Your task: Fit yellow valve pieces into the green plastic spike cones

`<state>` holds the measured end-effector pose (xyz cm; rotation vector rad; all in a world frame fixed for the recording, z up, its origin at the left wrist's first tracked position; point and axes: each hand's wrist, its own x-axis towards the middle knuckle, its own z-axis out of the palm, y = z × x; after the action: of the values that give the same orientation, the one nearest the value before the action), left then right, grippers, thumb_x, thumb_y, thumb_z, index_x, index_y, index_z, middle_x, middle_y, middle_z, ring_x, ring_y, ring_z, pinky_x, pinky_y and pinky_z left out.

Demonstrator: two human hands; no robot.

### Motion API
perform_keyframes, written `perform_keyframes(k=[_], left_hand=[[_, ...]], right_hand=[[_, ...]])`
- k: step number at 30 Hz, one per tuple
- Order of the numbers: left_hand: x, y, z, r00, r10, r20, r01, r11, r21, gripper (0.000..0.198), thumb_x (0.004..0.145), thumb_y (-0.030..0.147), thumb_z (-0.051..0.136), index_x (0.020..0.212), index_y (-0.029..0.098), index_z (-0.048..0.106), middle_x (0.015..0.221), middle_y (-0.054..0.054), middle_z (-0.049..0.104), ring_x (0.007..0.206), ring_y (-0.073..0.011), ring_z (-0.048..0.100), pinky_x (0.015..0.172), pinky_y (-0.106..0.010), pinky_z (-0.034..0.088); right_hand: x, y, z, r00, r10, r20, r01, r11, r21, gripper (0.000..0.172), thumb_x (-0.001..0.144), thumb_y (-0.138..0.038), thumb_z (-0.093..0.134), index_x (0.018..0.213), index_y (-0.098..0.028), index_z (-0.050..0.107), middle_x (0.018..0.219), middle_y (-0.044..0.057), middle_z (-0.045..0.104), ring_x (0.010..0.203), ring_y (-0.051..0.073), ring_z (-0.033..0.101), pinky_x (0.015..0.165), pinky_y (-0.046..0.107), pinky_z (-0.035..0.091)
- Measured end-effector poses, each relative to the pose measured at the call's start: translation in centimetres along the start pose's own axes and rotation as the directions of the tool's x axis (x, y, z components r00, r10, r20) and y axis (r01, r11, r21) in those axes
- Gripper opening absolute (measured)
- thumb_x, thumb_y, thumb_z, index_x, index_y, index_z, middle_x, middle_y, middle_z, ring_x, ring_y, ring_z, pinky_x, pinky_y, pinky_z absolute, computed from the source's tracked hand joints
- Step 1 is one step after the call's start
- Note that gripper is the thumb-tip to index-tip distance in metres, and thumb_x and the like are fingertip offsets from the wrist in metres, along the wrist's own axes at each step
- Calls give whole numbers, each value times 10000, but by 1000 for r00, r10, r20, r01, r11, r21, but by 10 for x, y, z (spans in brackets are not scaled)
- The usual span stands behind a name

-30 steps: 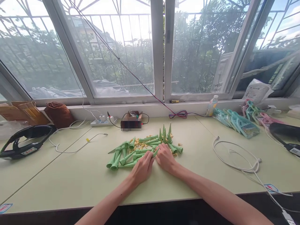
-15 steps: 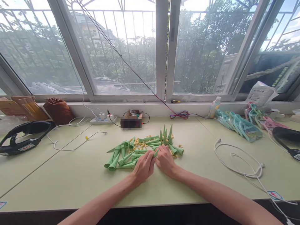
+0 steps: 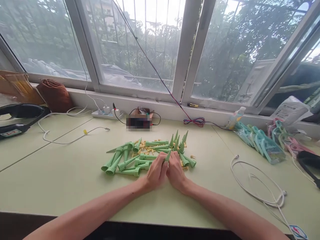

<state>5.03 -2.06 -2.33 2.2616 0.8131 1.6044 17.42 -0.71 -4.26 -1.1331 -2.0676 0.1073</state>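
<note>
My left hand is closed round a green plastic watering spike, whose pointed tip rises above the fingers. Pressed up against it, my right hand has its fingers curled inward, and what they grip is hidden. More green watering spikes lie in a pile to the left and behind my hands. Several others stand point up just beyond the right hand. Small yellow plastic valves are scattered among the spikes.
A power strip and a small open box sit by the window wall. White cables loop on the table at right. Bagged teal plastic pieces and a bottle stand behind them. A black headset lies at left.
The camera view has tilted and shifted. Both hands stay together at the watering spike, whose tip now points more upright.
</note>
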Motion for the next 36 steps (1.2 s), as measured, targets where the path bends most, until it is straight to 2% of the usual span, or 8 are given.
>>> perform_keyframes(k=[2,5,11,16,19,23,30,36], left_hand=[[1,5,3,994,-87,-67,87,996,9,267,1025,269,275,847,204,462,777,-53,510,701,-194,478,665,-337,438],[3,12,5,976,-181,-123,183,983,6,259,1026,265,283,841,205,455,744,-28,481,651,-170,443,627,-313,418],[3,14,0,977,-188,-103,189,982,1,286,1034,325,292,807,213,424,708,10,434,624,-147,415,604,-275,390],[3,11,-2,939,-322,-120,321,947,-21,339,1034,406,290,803,209,441,663,30,415,577,-134,384,573,-263,364],[3,12,-3,935,-337,-110,333,942,-50,349,1025,452,312,841,202,473,646,43,419,537,-118,375,542,-247,349],[3,11,-5,936,-332,-119,320,941,-106,328,1010,476,368,853,204,461,647,49,426,520,-103,370,516,-225,351],[1,12,-6,853,-502,-146,452,849,-275,371,979,555,401,844,214,456,611,60,369,485,-99,342,459,-209,367],[0,15,-9,864,-500,-64,459,833,-311,383,985,563,377,851,215,461,604,68,356,454,-89,328,435,-199,362]], right_hand=[[1,-2,-3,999,7,-37,-7,1000,21,256,732,34,415,789,-210,472,865,60,494,839,239,419,686,336,406],[3,-5,-6,997,-5,-77,11,997,74,231,803,7,405,794,-219,453,840,52,496,813,233,418,681,337,408],[2,-6,-8,988,20,-151,12,978,208,147,928,-108,433,836,-218,468,788,34,520,785,209,479,684,311,432],[3,-11,-10,973,36,-229,25,966,258,103,940,-162,469,867,-215,519,783,41,570,768,208,525,684,311,455],[5,-15,-14,961,34,-274,48,957,287,99,941,-180,485,874,-208,552,783,53,613,768,214,540,685,322,468],[6,-18,-18,945,39,-324,62,954,294,127,954,-216,501,853,-201,575,761,51,611,736,208,541,659,318,465],[3,-16,-13,927,32,-374,84,954,289,191,992,-270,495,840,-202,587,763,34,638,706,182,587,656,296,491],[3,-8,-12,926,30,-377,72,964,254,184,1007,-306,477,908,-204,595,760,26,698,636,162,660,615,269,528]])
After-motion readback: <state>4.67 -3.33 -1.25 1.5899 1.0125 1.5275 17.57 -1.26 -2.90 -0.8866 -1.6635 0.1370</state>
